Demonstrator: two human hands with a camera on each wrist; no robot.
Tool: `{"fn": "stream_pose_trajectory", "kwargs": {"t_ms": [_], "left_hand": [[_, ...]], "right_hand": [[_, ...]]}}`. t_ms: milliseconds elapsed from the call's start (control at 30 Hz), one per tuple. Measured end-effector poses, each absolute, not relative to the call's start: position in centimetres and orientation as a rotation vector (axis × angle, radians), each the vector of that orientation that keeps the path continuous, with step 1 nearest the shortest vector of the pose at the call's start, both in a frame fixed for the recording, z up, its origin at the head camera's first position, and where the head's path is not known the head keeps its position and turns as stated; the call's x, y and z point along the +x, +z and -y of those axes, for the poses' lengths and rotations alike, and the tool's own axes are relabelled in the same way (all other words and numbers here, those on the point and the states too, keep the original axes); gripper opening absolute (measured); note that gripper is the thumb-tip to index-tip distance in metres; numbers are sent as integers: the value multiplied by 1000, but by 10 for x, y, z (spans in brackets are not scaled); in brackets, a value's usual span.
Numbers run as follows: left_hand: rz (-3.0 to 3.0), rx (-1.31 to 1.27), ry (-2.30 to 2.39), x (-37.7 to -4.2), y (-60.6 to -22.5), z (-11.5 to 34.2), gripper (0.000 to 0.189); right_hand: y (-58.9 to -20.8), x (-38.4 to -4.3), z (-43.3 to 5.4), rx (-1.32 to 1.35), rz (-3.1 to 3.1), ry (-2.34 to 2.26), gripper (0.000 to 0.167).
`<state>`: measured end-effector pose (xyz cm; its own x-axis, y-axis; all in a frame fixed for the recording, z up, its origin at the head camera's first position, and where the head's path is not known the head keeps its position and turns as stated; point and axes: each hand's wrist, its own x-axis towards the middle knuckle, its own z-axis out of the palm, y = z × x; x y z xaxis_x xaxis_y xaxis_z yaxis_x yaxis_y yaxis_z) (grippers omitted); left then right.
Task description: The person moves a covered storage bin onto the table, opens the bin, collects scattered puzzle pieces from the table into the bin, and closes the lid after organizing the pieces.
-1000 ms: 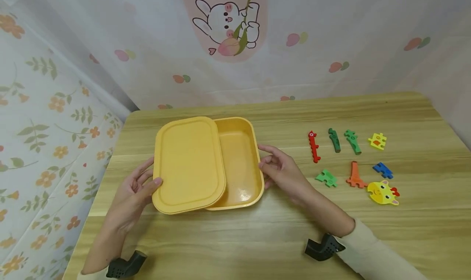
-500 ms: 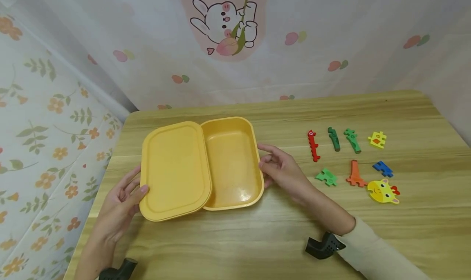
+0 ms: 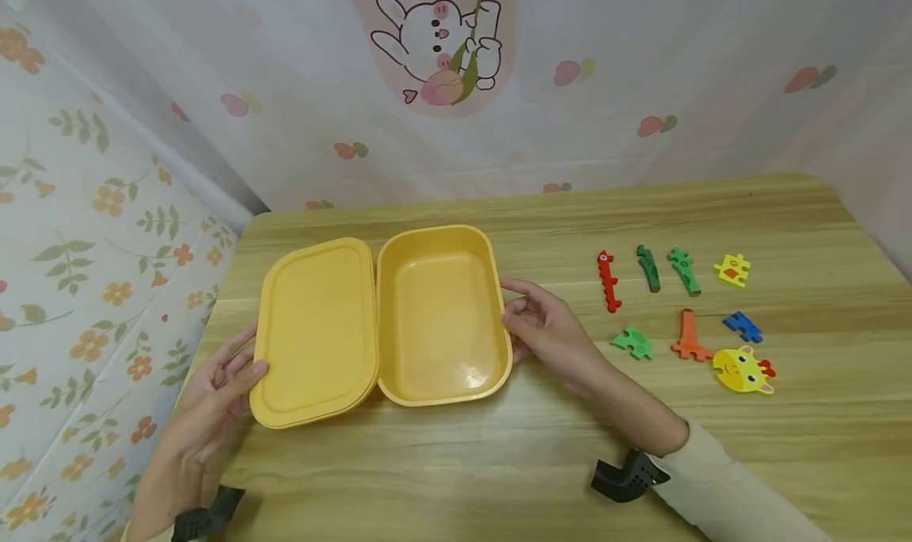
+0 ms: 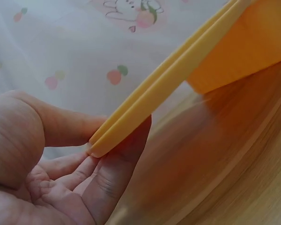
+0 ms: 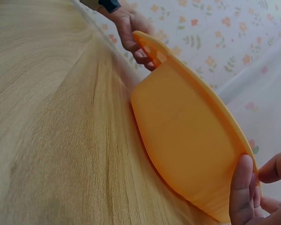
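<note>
My left hand (image 3: pixel 214 392) pinches the left edge of a yellow lid (image 3: pixel 317 332), thumb on top and fingers underneath. In the left wrist view the lid (image 4: pixel 164 89) is held off the table, its far edge up by the box's rim. Beside it on the table stands a yellow rectangular box (image 3: pixel 445 320) with its top uncovered and nothing inside. My right hand (image 3: pixel 549 328) holds the box's right wall at the rim. The right wrist view shows the thumb and fingers at that rim, along the box's outer wall (image 5: pixel 182 126).
Several puzzle pieces lie at the right of the wooden table (image 3: pixel 456 479): a yellow giraffe head (image 3: pixel 741 370), a red strip (image 3: pixel 609 282), an orange piece (image 3: pixel 687 338), a blue piece (image 3: pixel 742 327), green and yellow ones. A printed curtain (image 3: pixel 285 91) hangs behind.
My left hand has drawn the lid leftward off the box, from partly covering it to beside it. The right hand and the box have stayed in place.
</note>
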<state>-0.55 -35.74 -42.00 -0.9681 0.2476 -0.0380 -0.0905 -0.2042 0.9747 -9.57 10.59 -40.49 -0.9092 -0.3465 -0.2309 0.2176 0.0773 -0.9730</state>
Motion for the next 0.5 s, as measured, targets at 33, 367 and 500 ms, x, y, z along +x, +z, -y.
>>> {"fn": "stream_pose_trajectory", "kwargs": {"t_ms": [33, 367, 500], "left_hand": [[-1829, 183, 2271, -6, -421, 359, 61], [-1884, 90, 2209, -4, -426, 369, 67], [-1935, 53, 2153, -1, -427, 366, 72]], "right_hand": [[-405, -96, -106, -124, -1962, -1885, 56], [-406, -97, -108, -131, -1967, -1884, 57], [-406, -97, -108, -141, -1960, -1884, 57]]}}
